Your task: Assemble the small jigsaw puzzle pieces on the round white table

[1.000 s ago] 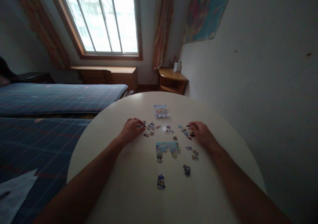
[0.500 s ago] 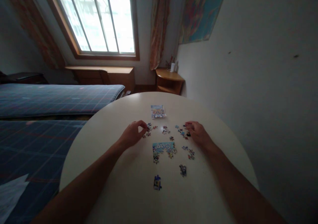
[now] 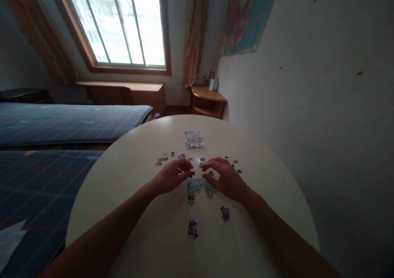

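Observation:
My left hand [image 3: 172, 174] is closed in a pinch, with a small dark jigsaw piece [image 3: 192, 173] at its fingertips. Facing it from the right, my right hand [image 3: 227, 178] hovers low over the table with thumb and fingers apart. Below the hands lies a partly joined jigsaw puzzle [image 3: 191, 185], blue along its top edge with lettering; my right fingers cover its upper right corner. Loose jigsaw pieces [image 3: 161, 161] are scattered to the left, and several more pieces [image 3: 235, 161] lie beyond my right hand. Two small joined clusters, one blue [image 3: 192, 230] and one grey [image 3: 224, 214], rest nearer to me.
A small picture packet [image 3: 194, 139] lies toward the back of the round white table [image 3: 138, 233]. Left of the table is a bed with a plaid mattress [image 3: 74, 124]. A wooden corner shelf [image 3: 207, 99] stands behind, and the wall [image 3: 308, 138] runs along the right.
Both hands have come inward over the table's middle, the left moving right and the right moving left. Scattered pieces at the left and right now lie differently. The view has shifted slightly.

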Demonstrator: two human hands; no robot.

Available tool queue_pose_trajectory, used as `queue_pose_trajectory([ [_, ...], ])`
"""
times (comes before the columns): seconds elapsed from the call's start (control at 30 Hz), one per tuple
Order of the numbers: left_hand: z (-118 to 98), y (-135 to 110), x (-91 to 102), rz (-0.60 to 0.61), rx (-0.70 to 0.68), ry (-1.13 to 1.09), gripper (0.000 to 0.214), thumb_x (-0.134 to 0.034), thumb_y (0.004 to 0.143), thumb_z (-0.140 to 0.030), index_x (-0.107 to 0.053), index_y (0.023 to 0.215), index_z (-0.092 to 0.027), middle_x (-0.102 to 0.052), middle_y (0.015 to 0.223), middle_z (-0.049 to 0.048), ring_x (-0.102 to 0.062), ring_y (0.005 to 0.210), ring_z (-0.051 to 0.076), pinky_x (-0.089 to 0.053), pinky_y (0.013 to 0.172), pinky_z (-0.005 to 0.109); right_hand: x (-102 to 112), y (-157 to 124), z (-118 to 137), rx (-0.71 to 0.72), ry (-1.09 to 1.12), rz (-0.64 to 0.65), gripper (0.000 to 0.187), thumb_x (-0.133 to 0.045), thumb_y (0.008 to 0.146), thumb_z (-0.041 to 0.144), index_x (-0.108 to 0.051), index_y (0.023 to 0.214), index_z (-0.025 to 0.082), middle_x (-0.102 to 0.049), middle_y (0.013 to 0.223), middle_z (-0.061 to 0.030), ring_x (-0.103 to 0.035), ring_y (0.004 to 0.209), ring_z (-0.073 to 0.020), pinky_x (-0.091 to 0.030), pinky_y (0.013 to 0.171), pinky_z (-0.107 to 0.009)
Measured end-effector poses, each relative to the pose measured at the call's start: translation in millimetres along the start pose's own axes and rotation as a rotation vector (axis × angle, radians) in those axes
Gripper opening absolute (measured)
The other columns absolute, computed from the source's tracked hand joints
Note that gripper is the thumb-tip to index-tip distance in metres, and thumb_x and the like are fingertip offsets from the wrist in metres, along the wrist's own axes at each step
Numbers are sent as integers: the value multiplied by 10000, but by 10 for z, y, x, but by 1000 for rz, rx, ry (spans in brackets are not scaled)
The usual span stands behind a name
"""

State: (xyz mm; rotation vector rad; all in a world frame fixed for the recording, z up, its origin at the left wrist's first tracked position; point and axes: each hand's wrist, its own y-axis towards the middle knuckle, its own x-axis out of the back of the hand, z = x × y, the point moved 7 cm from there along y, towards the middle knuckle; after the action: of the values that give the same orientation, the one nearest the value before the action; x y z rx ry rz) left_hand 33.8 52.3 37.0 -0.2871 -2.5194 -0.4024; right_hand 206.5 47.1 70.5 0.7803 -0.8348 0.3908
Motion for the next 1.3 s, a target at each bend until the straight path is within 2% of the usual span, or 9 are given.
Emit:
queue_pose_trajectory([
  [0.17, -14, -10, -66, 67, 47, -145, 181, -624, 867, -346, -617, 915, -172, -711, 840, 51, -672, 756, 156, -531, 687, 270, -117, -16, 135, 128, 52, 53, 255, -669, 899, 254, -656, 1152, 275, -746, 985, -14, -643, 1018, -185, -439, 951, -366],
  [0.33, 1, -21, -145, 98, 68, -250, 279, -656, 861, -417, -599, 918, -150, -692, 804, 41, -650, 735, 148, -501, 667, 260, -134, -23, 103, 180, 66, 1, 185, -669, 906, 272, -698, 1088, 259, -752, 947, -21, -646, 962, -187, -458, 901, -349],
  [0.53, -17, -29, -234, 159, 60, -360, 287, -662, 864, -424, -594, 916, -150, -690, 790, 33, -635, 718, 138, -473, 657, 251, -125, -22, 112, 190, 66, 23, 168, -677, 902, 287, -718, 1062, 262, -750, 916, -16, -646, 935, -187, -463, 882, -345],
  [0.73, -12, 7, -141, 115, 34, -451, 220, -683, 832, -346, -612, 898, -148, -688, 818, 26, -644, 763, 138, -500, 735, 284, -32, -14, 62, 145, 86, -31, 158, -676, 905, 288, -707, 1053, 242, -748, 907, -23, -657, 892, -168, -469, 860, -335],
  [0.93, -71, 3, -112, 118, 14, -403, 192, -685, 821, -321, -639, 881, -145, -684, 822, 28, -637, 761, 134, -508, 734, 283, 36, -29, 1, 107, 98, -123, 135, -703, 881, 287, -688, 997, 220, -728, 865, -31, -652, 863, -176, -473, 839, -339],
  [1.07, -83, -15, -162, 142, 16, -436, 198, -699, 822, -323, -644, 896, -149, -698, 834, 32, -655, 786, 144, -516, 752, 292, 30, -36, -1, 116, 108, -122, 149, -718, 870, 296, -670, 989, 220, -719, 872, -25, -647, 871, -175, -466, 844, -337],
  [1.3, -64, -3, -170, 101, 13, -402, 178, -690, 820, -315, -678, 904, -158, -719, 852, 34, -653, 778, 144, -515, 734, 275, 19, -30, 42, 95, 103, -107, 192, -738, 841, 377, -643, 865, 212, -699, 835, -27, -642, 836, -183, -467, 799, -337],
])
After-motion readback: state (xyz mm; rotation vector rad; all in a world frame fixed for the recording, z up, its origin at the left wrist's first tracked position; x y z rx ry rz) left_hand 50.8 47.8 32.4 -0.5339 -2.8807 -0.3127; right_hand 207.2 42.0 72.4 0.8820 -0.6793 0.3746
